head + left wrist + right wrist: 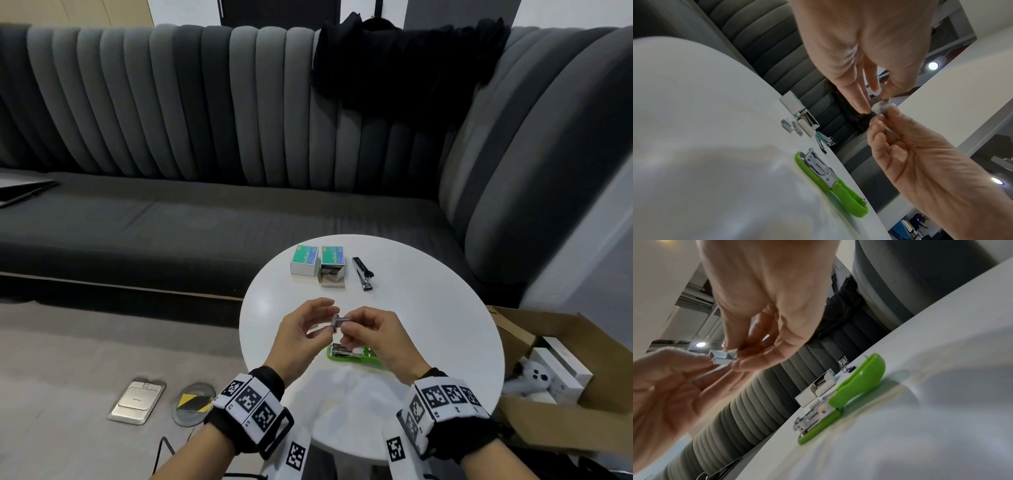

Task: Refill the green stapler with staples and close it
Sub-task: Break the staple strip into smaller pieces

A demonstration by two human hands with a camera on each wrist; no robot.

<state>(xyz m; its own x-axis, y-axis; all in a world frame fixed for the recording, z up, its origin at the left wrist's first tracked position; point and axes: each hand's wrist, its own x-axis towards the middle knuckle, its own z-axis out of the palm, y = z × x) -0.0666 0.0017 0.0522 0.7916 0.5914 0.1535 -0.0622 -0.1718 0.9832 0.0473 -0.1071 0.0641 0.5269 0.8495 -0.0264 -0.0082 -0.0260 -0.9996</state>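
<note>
Grey channel-tufted sofa [205,113] (black garment [404,58] draped over) behind round white table [428,308]

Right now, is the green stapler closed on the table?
No, the green stapler lies open on the white table, its metal staple channel exposed.

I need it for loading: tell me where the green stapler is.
In the head view, the green stapler lies open on the white table's near side, just below both hands pinching the staple strip.

green stapler [352,354]: lying open on the white table's near side, metal magazine showing.
staples [337,322]: a silvery block hanging above the stapler, pinched at both ends.
</note>
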